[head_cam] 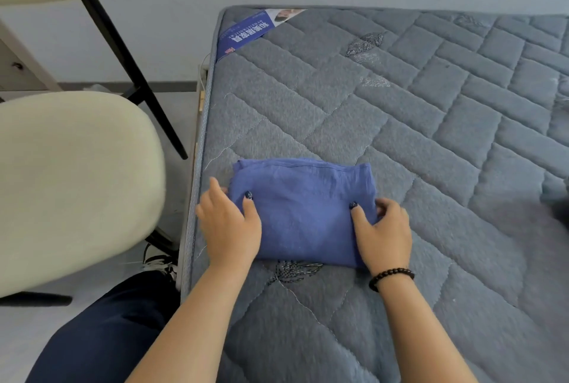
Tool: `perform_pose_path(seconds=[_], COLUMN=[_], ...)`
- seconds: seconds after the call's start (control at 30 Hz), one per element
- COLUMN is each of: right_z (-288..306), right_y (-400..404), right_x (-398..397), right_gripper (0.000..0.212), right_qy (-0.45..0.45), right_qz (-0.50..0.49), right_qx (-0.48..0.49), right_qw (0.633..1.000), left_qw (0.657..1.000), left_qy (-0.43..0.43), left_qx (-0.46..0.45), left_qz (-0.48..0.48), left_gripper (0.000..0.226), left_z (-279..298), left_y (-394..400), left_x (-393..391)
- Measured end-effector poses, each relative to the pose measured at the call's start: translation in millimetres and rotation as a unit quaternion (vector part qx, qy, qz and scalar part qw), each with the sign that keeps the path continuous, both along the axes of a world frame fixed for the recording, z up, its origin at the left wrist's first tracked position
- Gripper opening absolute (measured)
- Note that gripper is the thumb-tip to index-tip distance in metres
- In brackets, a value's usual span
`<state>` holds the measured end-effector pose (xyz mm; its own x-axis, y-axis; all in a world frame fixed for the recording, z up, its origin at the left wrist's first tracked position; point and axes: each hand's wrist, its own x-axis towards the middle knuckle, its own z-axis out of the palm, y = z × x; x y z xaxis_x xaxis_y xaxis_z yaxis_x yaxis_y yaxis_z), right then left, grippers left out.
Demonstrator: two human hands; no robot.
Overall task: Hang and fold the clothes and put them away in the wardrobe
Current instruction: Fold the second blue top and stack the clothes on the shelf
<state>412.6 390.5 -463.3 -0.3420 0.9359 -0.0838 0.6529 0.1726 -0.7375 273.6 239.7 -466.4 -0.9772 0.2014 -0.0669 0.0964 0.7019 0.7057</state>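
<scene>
A folded garment (303, 213) lies on the mattress (415, 124), near its left edge. The left hand (229, 225) is at the garment's left side and the right hand (383, 228) at its right (each thumb lies on top). A chair (77, 179) stands left of the mattress. A label (246, 33) sits on the mattress's far left corner.

Both hands low, forearms outstretched: left hand (229, 224) and right hand (383, 230) thumbs on top, fingers curled.
</scene>
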Motion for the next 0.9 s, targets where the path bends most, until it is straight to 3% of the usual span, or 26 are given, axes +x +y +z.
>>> perform_pose_path(seconds=[0.13, 0.23, 0.3, 0.4, 0.5, 0.63, 0.9], right_z=[14.5, 25.3, 31.6, 34.4, 40.4, 67.4, 131.3], right_y=[19.5, 22.8, 20.6, 10.7, -2.0, -23.3, -80.4], right_x=[2.6, 4.9, 8.9, 15.0, 15.2, 9.4, 6.6], right_gripper=[0.038, 0.037, 0.027, 0.021, 0.016, 0.014, 0.014], right_qy=[0.081, 0.135, 0.152, 0.141, 0.138, 0.168, 0.215], right_qz=[0.044, 0.075, 0.096, 0.115, 0.131, 0.200, 0.294], right_qx=[-0.207, -0.349, -0.399, -0.360, -0.310, -0.267, -0.220], right_qw=[0.974, 0.924, 0.899, 0.915, 0.932, 0.928, 0.905], left_qw=[0.973, 0.924, 0.907, 0.914, 0.941, 0.968, 0.971], left_qy=[-0.203, -0.334, -0.358, -0.325, -0.258, -0.163, -0.083], left_qx=[0.112, 0.184, 0.218, 0.241, 0.214, 0.190, 0.216], left_qz=[-0.018, -0.038, -0.034, -0.035, -0.045, -0.003, 0.058], left_gripper=[0.026, 0.020, 0.023, 0.017, 0.016, 0.010, 0.010], left_z=[24.7, 32.5, 34.2, 39.8, 51.5, 81.7, 141.5], left_y=[0.6, -9.4, -18.7, -31.2, -43.0, -66.9, -145.9], left_x=[-9.2, -8.7, -5.1, 5.9, 16.2, 27.4, 59.3])
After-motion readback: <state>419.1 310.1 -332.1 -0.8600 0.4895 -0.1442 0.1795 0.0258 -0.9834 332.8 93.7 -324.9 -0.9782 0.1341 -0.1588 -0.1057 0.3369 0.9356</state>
